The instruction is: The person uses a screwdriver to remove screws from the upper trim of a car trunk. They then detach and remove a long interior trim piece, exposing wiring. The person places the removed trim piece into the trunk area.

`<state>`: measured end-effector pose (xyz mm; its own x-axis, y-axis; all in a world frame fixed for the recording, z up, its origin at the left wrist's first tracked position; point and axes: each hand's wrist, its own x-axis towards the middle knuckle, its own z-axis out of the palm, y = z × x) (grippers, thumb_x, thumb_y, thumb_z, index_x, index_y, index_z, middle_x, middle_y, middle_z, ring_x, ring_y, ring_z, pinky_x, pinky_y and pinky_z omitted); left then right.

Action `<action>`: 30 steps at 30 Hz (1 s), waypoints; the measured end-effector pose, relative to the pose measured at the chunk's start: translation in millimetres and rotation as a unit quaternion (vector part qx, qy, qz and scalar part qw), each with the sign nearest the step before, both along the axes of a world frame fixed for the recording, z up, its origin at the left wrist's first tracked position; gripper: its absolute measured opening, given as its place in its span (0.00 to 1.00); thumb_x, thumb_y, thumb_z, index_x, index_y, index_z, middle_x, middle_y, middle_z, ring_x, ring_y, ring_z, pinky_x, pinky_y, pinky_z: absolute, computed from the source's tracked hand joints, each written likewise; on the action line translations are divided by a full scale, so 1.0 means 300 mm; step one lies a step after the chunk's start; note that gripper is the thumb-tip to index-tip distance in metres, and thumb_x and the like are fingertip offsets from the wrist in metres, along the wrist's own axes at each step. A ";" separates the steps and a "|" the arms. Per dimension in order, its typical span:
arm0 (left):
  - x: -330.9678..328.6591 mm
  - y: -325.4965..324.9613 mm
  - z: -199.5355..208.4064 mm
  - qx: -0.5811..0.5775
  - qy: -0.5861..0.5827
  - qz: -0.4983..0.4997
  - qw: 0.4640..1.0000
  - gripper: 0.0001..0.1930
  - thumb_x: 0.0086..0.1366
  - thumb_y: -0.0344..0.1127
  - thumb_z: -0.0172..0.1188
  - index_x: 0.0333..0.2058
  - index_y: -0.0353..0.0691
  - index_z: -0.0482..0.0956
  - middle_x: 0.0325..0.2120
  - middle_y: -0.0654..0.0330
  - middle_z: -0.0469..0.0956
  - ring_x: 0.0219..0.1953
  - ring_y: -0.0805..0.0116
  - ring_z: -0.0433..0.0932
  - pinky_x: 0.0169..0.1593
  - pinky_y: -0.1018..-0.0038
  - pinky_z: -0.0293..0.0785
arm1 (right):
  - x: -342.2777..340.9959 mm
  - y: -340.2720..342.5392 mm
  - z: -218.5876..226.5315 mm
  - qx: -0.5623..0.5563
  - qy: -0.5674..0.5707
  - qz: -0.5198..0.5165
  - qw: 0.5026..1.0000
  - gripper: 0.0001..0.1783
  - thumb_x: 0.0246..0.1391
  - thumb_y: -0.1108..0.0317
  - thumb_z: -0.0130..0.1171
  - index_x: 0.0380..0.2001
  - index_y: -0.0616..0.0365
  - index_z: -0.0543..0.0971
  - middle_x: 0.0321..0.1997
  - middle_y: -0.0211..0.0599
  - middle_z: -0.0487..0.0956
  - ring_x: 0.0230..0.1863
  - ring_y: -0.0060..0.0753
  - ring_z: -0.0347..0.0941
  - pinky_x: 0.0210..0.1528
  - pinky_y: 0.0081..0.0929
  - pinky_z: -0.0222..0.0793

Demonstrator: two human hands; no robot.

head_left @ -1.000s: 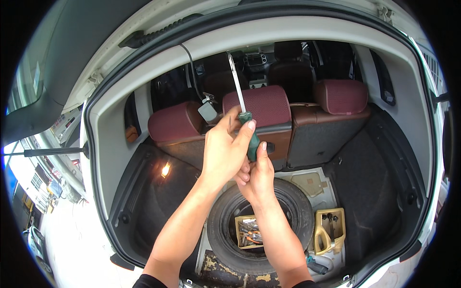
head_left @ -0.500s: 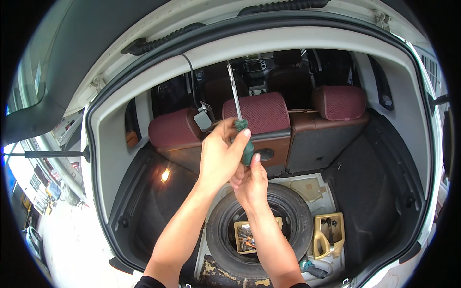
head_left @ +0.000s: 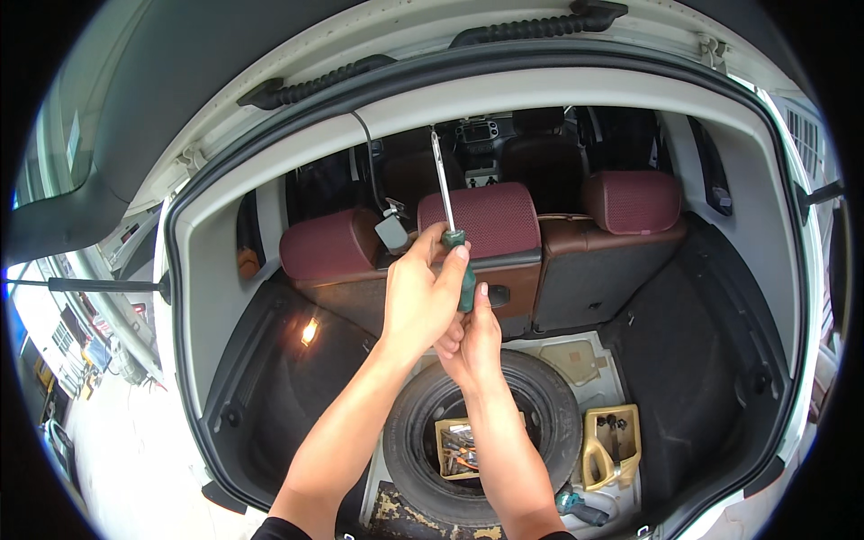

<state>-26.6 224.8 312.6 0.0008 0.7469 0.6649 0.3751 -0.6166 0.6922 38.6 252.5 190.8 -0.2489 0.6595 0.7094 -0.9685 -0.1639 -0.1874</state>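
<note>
A long screwdriver with a dark green handle [head_left: 467,290] and a bright metal shaft [head_left: 442,177] points up toward the light headliner edge at the top of the car's rear opening. My left hand [head_left: 419,292] is wrapped round the upper part of the handle, its thumb lying along it. Just below, my right hand [head_left: 472,339] grips the handle's lower end, with the thumb up and the other fingers curled. Near the top of the shaft, the tip is small and its contact with the trim cannot be made out. A grey box-shaped part [head_left: 391,232] dangles on a black cable left of the screwdriver.
Below my arms lies a spare tyre [head_left: 557,407] with a tan box [head_left: 459,475] of small tools inside it. Right of it are a tan tray [head_left: 630,450] and a green-black power tool [head_left: 585,509]. Red headrests [head_left: 633,202] top the rear seats; a small lamp [head_left: 310,331] glows at left.
The view has shifted slightly. Both hands still hold the screwdriver, its shaft a little more upright, and the grey part on the cable sits slightly lower and further right in the picture.
</note>
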 end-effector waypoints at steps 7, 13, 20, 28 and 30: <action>0.030 -0.029 0.021 -0.012 -0.019 0.042 0.999 0.17 0.60 0.33 0.62 0.45 0.28 0.73 0.33 0.51 0.80 0.30 0.68 0.80 0.33 0.75 0.75 | -0.062 -0.121 0.112 -0.218 -0.018 -0.276 0.936 0.29 0.67 0.44 0.31 0.42 0.61 0.69 0.24 0.31 0.70 0.22 0.24 0.66 0.25 0.24 0.63; -0.001 0.001 -0.008 0.016 -0.002 -0.002 1.000 0.19 0.63 0.32 0.59 0.49 0.27 0.70 0.35 0.53 0.80 0.30 0.76 0.77 0.32 0.80 0.74 | -0.004 -0.084 0.038 -0.137 -0.033 -0.039 0.989 0.29 0.67 0.44 0.31 0.36 0.61 0.70 0.18 0.32 0.70 0.19 0.24 0.65 0.24 0.25 0.63; 0.038 -0.029 0.021 0.021 0.019 0.078 0.997 0.17 0.60 0.32 0.61 0.46 0.27 0.73 0.31 0.53 0.79 0.31 0.73 0.77 0.35 0.77 0.73 | -0.029 -0.142 0.114 -0.238 -0.032 -0.179 0.954 0.31 0.67 0.44 0.31 0.28 0.60 0.71 0.13 0.31 0.67 0.17 0.26 0.65 0.22 0.25 0.62; 0.022 -0.052 0.037 0.013 0.037 0.078 0.996 0.17 0.59 0.36 0.61 0.43 0.30 0.76 0.28 0.48 0.80 0.31 0.55 0.82 0.37 0.67 0.75 | -0.057 -0.227 0.212 -0.275 -0.075 -0.260 0.923 0.28 0.65 0.41 0.34 0.36 0.55 0.72 0.17 0.21 0.62 0.20 0.19 0.57 0.23 0.21 0.54; 0.033 -0.064 0.052 0.025 0.060 0.100 0.993 0.17 0.59 0.38 0.61 0.42 0.31 0.76 0.26 0.49 0.80 0.29 0.54 0.81 0.36 0.66 0.75 | -0.027 -0.146 0.106 -0.183 -0.075 -0.146 0.969 0.29 0.65 0.40 0.35 0.36 0.56 0.71 0.17 0.23 0.63 0.19 0.19 0.58 0.22 0.20 0.55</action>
